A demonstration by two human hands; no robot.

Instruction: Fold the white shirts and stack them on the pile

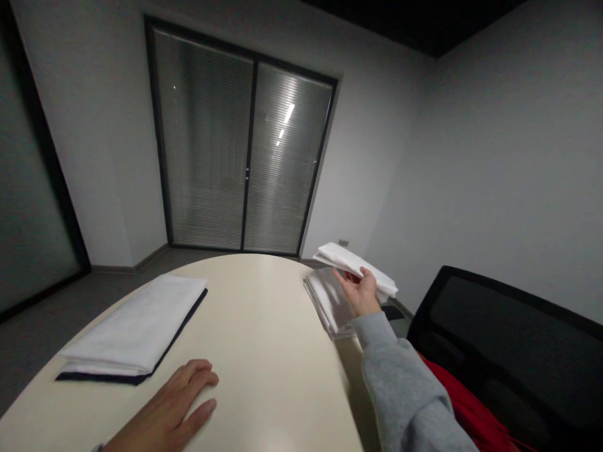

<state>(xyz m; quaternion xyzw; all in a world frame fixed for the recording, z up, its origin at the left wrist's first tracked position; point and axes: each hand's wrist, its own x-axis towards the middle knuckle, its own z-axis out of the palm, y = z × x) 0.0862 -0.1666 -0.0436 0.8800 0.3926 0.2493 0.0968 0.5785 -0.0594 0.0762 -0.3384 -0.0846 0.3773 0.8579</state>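
My right hand (pixel 362 294) grips a folded white cloth (pixel 353 260), its thumb on the near edge and the other fingers beneath. Just under it, at the right edge of the table, lies a stack of folded white cloths (pixel 330 298), partly covered by the hand and its shadow. My left hand (pixel 181 402) rests palm down at the front of the table, fingers loosely apart and holding nothing. To its upper left sits another folded white cloth (pixel 141 320) on top of a dark navy folded cloth (pixel 101 378), of which only the edge shows.
The cream table (pixel 264 351) has a rounded far end. A black mesh chair (pixel 509 333) stands close to its right side, with red fabric (pixel 464 395) by the grey sleeve. Beyond the table are glass panels with blinds (pixel 245 157) and grey walls.
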